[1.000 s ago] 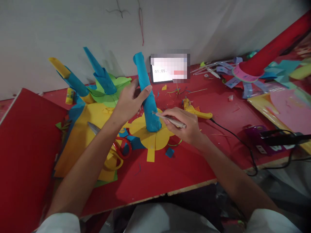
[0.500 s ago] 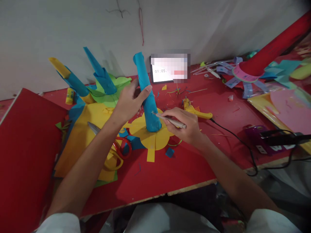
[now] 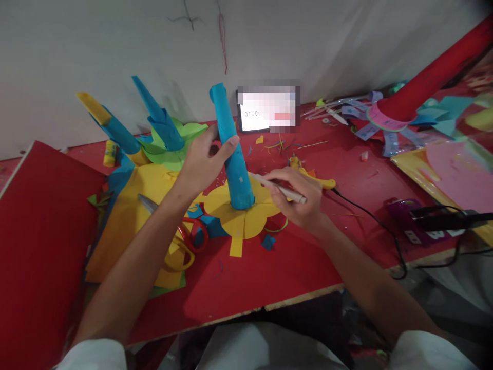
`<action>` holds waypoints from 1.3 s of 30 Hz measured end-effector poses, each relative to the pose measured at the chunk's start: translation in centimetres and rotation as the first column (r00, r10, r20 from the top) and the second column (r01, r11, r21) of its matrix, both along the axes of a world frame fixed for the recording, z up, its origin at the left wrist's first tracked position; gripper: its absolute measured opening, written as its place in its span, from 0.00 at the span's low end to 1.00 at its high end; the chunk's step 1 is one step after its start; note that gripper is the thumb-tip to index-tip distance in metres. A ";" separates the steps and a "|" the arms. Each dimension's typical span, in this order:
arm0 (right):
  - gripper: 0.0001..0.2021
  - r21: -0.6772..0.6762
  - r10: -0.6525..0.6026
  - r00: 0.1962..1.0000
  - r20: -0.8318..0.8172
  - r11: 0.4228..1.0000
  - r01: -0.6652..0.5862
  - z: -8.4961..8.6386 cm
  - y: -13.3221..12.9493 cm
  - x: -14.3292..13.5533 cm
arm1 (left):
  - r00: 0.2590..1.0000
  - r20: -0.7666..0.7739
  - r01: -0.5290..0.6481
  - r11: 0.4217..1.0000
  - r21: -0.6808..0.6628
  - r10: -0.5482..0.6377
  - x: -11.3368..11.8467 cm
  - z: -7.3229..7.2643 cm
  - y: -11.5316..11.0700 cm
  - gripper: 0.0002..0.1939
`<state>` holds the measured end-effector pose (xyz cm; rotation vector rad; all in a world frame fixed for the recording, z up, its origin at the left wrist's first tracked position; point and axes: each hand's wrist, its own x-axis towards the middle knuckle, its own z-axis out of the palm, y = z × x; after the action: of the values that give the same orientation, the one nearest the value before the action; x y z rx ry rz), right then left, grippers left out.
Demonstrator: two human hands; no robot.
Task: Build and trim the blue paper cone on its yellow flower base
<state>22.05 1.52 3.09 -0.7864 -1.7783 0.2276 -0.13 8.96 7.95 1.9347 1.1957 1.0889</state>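
A blue paper tube (image 3: 233, 154) stands, leaning a little to the left, on a yellow flower-shaped paper base (image 3: 244, 226). My left hand (image 3: 206, 162) is wrapped round the tube's middle, thumb across its front. Low on the tube shows a small pale star-like mark (image 3: 241, 180). To the right of the tube, my right hand (image 3: 296, 198) grips a whitish pen (image 3: 287, 192), whose tip points at the tube but stands apart from it. A strip of yellow paper sticks out from the base toward the front.
Scissors (image 3: 196, 235) lie on yellow sheets (image 3: 119, 226) at left. Behind them stand blue paper cones (image 3: 165, 128) and a glue stick (image 3: 110, 153). A yellow glue gun (image 3: 323, 182) with a black cord, a lit screen (image 3: 254, 113) and a red tube (image 3: 423, 87) are further right.
My right hand has drawn back to the right with the pen, whose tip has left the tube. The star-like mark now shows in full. My left hand keeps its hold.
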 end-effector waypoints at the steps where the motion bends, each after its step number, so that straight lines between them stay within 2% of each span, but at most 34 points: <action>1: 0.08 -0.014 -0.024 0.999 -0.038 1.000 0.023 -0.1 0.0 0.1 | 1.000 -0.014 -0.002 1.000 0.019 0.003 0.0 0.2 -0.1 0.16; 4: 0.12 -0.076 -0.064 0.988 -0.138 0.996 0.054 -0.4 0.3 0.2 | 0.999 -0.032 0.022 0.998 0.065 -0.020 -0.1 1.0 -0.4 0.16; 8: 0.13 -0.175 -0.059 0.985 -0.161 0.984 0.031 -0.2 0.8 0.3 | 0.995 0.000 0.104 0.991 0.089 -0.105 -0.3 1.9 -0.7 0.19; 11: 0.12 -0.216 -0.014 0.992 -0.122 0.976 -0.012 0.0 1.1 0.3 | 0.983 0.037 0.175 0.983 0.058 -0.177 -0.3 2.2 -1.2 0.24; 17: 0.22 -0.231 0.149 0.980 -0.130 0.957 -0.176 -0.5 1.3 0.0 | 0.940 0.144 0.310 0.951 0.008 -0.308 0.1 2.9 -2.7 0.30; 21: 0.24 -0.266 0.126 0.974 -0.190 0.948 -0.175 -1.1 1.4 -0.3 | 0.907 0.167 0.399 0.916 -0.041 -0.387 0.4 2.4 -2.6 0.30; 26: 0.19 -0.372 0.029 0.980 -0.197 0.923 -0.102 -1.7 1.6 -0.6 | 0.927 0.171 0.342 0.939 -0.015 -0.335 1.2 1.0 -1.6 0.26; 31: 0.21 -0.400 -0.001 0.976 -0.218 0.912 -0.088 -1.4 1.3 -0.8 | 0.962 0.054 0.268 0.963 0.008 -0.269 1.5 1.3 -2.1 0.21; 37: 0.23 -0.390 0.119 0.913 -0.389 0.877 -0.281 -0.8 0.9 -0.9 | 0.965 0.038 0.260 0.965 0.033 -0.261 1.1 1.2 -2.0 0.24; 39: 0.22 -0.396 0.121 0.909 -0.398 0.871 -0.290 -0.8 1.1 -0.8 | 0.967 0.020 0.253 0.967 0.030 -0.253 1.1 1.0 -1.9 0.23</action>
<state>21.21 2.57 2.25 -0.8067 -1.4661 0.9018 1.02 7.09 8.93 2.0238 0.8940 0.9943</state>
